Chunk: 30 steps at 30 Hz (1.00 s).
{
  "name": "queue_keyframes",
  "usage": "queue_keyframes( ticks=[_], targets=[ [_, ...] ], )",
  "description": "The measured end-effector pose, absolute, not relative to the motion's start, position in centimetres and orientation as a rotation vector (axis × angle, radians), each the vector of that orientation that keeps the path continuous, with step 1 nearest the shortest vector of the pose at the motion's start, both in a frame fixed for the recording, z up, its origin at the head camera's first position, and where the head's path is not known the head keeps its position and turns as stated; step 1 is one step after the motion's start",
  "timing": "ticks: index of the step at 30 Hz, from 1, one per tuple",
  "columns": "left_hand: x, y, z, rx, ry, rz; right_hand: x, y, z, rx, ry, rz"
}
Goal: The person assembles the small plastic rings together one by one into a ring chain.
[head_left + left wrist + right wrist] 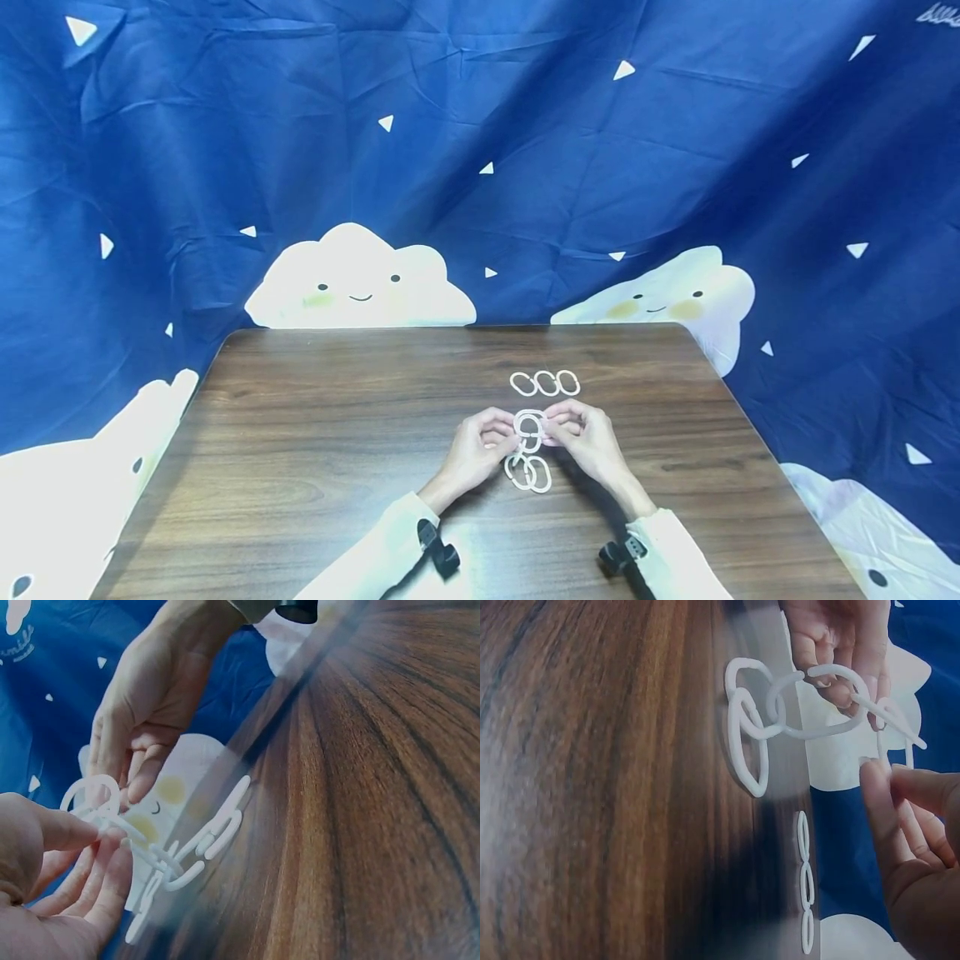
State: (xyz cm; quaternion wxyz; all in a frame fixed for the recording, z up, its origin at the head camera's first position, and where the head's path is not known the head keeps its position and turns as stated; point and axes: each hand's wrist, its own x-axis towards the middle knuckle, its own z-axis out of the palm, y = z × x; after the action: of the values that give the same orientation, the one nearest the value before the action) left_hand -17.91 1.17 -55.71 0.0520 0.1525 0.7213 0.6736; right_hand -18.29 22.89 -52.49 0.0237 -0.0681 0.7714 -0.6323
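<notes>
A short chain of white open plastic rings hangs between both hands above the table. My left hand [474,450] pinches a white ring [135,834] of this chain between thumb and fingers. My right hand [592,440] pinches another white ring [895,712] at the chain's upper end, its thumb and forefinger at the ring's edge. In the head view, the two held rings overlap. Below them, the linked lower rings [549,475] rest on the wood near the left fingertips. One ring in the right wrist view shows a narrow gap [808,673] in its loop.
Three more white rings [558,385] lie in a row on the brown wooden table [337,400], just beyond the hands. A blue curtain [465,167] with clouds and triangles hangs behind the table's far edge. Black wrist cameras [442,554] sit on both sleeves.
</notes>
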Motion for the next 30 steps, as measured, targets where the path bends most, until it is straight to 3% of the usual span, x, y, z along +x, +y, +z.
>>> queue_keyframes(
  ticks=[14,30],
  targets=[
    [-18.9,0.2,-55.9,0.454,2.229,2.086,-19.0,23.5,-52.2,-0.292,2.538,-1.942],
    [-19.2,-0.6,-56.0,0.272,2.377,1.965,-20.2,22.4,-51.9,-0.336,2.638,-1.896]
  ],
)
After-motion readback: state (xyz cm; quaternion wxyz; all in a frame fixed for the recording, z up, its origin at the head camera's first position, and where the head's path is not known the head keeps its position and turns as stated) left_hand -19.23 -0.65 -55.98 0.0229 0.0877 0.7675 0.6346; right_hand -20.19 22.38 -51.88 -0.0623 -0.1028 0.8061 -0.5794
